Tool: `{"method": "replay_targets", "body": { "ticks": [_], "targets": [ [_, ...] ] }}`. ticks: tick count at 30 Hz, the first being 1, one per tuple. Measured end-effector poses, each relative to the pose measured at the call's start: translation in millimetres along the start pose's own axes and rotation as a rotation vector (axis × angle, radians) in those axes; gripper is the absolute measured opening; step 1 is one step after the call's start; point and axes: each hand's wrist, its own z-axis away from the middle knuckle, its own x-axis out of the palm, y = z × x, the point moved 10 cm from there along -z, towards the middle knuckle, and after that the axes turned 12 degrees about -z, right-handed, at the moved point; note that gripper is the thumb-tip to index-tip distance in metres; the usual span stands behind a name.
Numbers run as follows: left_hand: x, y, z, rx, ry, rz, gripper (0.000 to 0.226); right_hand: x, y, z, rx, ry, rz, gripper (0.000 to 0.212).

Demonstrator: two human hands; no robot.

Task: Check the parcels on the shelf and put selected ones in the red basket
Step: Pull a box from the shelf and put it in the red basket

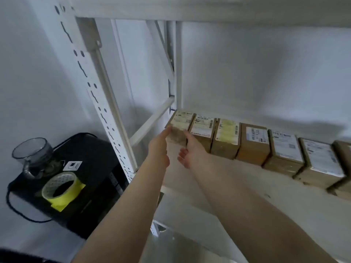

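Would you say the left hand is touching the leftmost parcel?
Touching: the head view shows the left hand with fingertips against the leftmost parcel, at its left side.

Parcels [252, 143]: brown cardboard, row of seven in view. Labels on the first three from the left are cream to pale yellow with dark print; third label [227, 131] the yellowest. Labels on the next three white with grey-black print and barcodes.

Shelf [218, 179]: pale beige board. Upright [106, 103]: white metal, dotted with dark slot holes in a repeating pattern. Wall [266, 69]: white, grey shadows.

Tape roll [60, 188]: bright yellow, translucent whitish outer wrap with faint print. It sits on a black box [91, 168]. Cup [33, 150]: smoky grey, see-through. Cable [17, 211]: black.
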Motion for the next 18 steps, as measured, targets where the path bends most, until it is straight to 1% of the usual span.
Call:
{"method": "replay_targets", "body": {
  "ticks": [2,4,7,10,12,13,14,16,17,18],
  "targets": [
    [0,8,-20,0.007,0.04,-0.01,0.079,11,2,-21,0.022,0.011,-0.045,0.064],
    [2,11,-42,-0.016,0.046,-0.013,0.081,22,4,-39,0.027,0.002,-0.107,0.068],
    [8,15,-65,-0.018,0.053,-0.038,0.077,32,4,-63,0.029,0.031,-0.183,0.073],
    [13,22,-86,0.001,0.063,-0.058,0.072,40,6,-80,0.034,0.066,-0.24,0.065],
    [17,25,-98,-0.006,0.051,-0.082,0.069,46,6,-90,0.021,0.084,-0.283,0.064],
    [19,25,-103,-0.013,0.033,-0.087,0.065,48,7,-94,0.02,0.095,-0.287,0.066],
    [21,25,-107,-0.009,0.018,-0.081,0.056,49,8,-98,0.022,0.109,-0.283,0.069],
    [22,24,-111,-0.003,-0.004,-0.081,0.032,48,8,-101,0.013,0.129,-0.287,0.067],
    [22,22,-113,-0.002,-0.018,-0.082,0.028,48,7,-102,0.003,0.127,-0.291,0.065],
    [22,21,-116,0.009,-0.031,-0.084,0.028,47,7,-103,-0.004,0.127,-0.295,0.063]
  ]
}}
